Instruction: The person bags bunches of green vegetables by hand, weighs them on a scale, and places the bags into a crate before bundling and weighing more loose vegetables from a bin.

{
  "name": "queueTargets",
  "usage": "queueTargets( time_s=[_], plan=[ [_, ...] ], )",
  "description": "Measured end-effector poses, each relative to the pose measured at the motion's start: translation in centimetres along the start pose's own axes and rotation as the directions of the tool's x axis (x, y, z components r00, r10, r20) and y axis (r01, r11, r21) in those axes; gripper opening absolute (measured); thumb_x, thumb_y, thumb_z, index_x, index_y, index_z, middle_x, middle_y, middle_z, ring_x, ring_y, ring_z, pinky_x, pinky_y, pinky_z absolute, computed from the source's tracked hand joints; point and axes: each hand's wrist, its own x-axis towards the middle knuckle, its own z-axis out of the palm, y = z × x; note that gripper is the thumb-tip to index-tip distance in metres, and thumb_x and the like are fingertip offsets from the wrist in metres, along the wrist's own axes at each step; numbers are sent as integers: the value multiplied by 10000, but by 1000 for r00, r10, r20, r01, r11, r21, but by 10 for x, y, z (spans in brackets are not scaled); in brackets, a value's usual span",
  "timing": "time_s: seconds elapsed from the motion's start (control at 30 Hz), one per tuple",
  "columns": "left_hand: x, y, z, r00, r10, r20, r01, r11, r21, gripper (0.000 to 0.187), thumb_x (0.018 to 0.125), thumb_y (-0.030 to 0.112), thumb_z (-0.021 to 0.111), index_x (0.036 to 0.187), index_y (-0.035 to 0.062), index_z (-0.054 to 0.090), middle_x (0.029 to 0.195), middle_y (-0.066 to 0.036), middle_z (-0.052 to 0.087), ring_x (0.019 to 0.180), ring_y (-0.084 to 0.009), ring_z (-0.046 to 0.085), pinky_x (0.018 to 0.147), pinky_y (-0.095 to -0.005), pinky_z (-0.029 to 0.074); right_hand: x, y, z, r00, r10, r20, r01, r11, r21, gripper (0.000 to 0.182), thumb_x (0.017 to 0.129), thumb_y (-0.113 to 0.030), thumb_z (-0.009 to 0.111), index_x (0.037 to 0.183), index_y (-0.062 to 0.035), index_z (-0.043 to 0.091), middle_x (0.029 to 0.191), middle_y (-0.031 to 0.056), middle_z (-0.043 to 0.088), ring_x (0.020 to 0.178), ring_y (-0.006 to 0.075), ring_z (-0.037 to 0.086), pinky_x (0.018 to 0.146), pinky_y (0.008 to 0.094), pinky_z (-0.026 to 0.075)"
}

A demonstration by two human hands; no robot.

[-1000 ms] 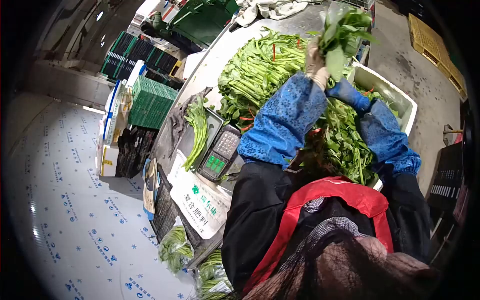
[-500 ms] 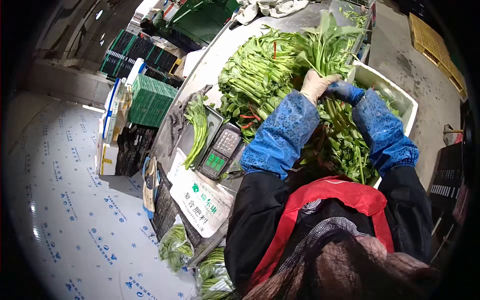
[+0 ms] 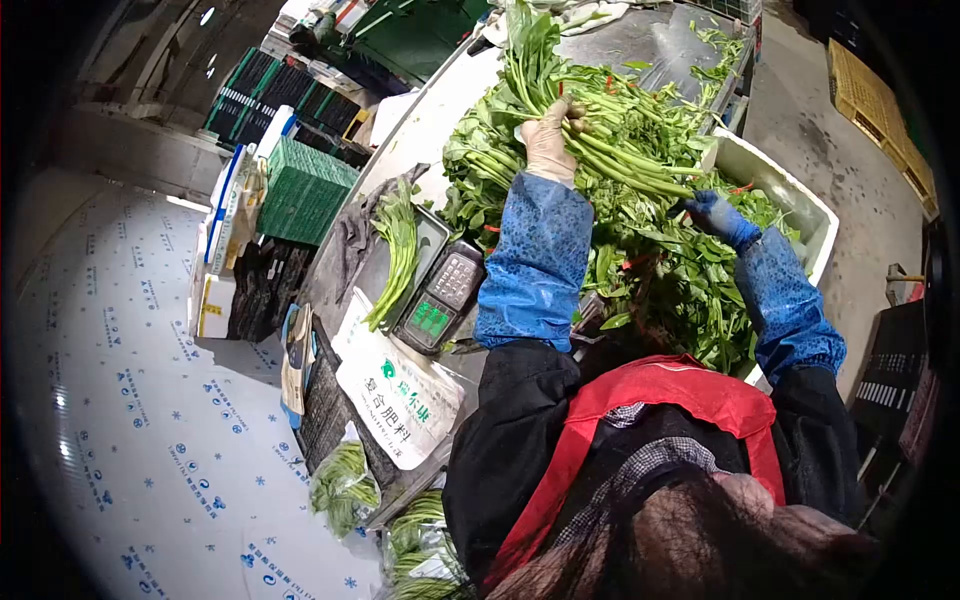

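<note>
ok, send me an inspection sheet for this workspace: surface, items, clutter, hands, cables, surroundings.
Surface: table strewn with loose leaves at its far end.
Job's things: bunch of greens in hand; large pile of greens; white box with greens inside.
Clutter: keypad unit, display lit green; small bunch beside it; printed sack; dark cloth.
Hands: left hand, pale glove, grips the bunch; right hand, blue glove, near stem ends, contact unclear.
Cables: nothing seen.
Surroundings: green crates; yellow pallet; bagged greens.
</note>
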Motion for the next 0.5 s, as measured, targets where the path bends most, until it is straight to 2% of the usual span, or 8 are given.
queueTargets(
  time_s=[0.1,0.17,0.2,0.23,0.27,0.33,0.43,0.5],
  plan=[
    [1,22,-15,999,-23,38,22,1000,9,152,770,102,640,822,-20,565,637,-44,532,482,-112,462,473,-264,435,-12,41,4,828,549,116,-545,737,399,311,852,-333,511,984,-85,644,806,184,597,749,251,543,724,355,440],
    [-4,49,-33,997,-6,77,-3,993,119,172,781,133,653,853,-3,576,624,-21,523,478,-108,466,477,-262,433,-26,47,2,713,685,152,-665,591,457,499,783,-387,597,1130,-31,549,942,212,597,875,310,553,843,384,412],
    [-14,71,-36,999,-1,34,-4,987,163,195,780,161,659,867,3,582,620,-14,521,475,-106,476,472,-256,432,-36,67,13,822,569,-30,-561,817,133,599,744,-402,633,1170,-4,497,1031,221,564,963,321,528,883,382,394],
    [-15,92,-53,996,-14,84,-2,982,186,224,774,188,669,874,5,587,615,-8,519,474,-102,484,466,-250,431,-44,88,27,916,374,-149,-400,886,-234,707,705,-418,670,1210,23,445,1120,230,530,1051,332,502,923,379,377],
    [-22,115,-64,997,13,79,-31,973,228,229,763,182,681,879,8,587,616,-7,522,473,-98,484,462,-230,430,-40,85,21,883,463,-75,-468,859,-209,800,645,-433,708,1201,68,427,1238,237,438,1164,331,416,968,378,340],
    [-32,159,-94,994,105,2,-95,889,449,239,729,168,714,830,4,572,611,-44,560,453,-111,512,410,-214,423,-29,77,9,882,472,-2,-470,878,-92,766,648,-395,711,1206,50,433,1213,236,462,1146,332,432,969,376,336],
    [-43,200,-142,977,144,-161,-21,806,592,230,690,128,737,825,14,590,597,-33,563,428,-93,491,386,-203,384,7,58,6,895,434,-104,-421,899,123,517,733,-222,672,1160,13,498,1113,195,548,1038,273,532,892,333,410],
    [-44,213,-177,948,240,-207,-17,691,723,178,689,79,717,808,17,600,616,-25,580,428,-76,485,384,-188,361,48,33,-1,927,362,-95,-296,865,404,386,798,-151,617,1135,11,521,1083,129,583,998,190,550,860,288,427]
  ],
)
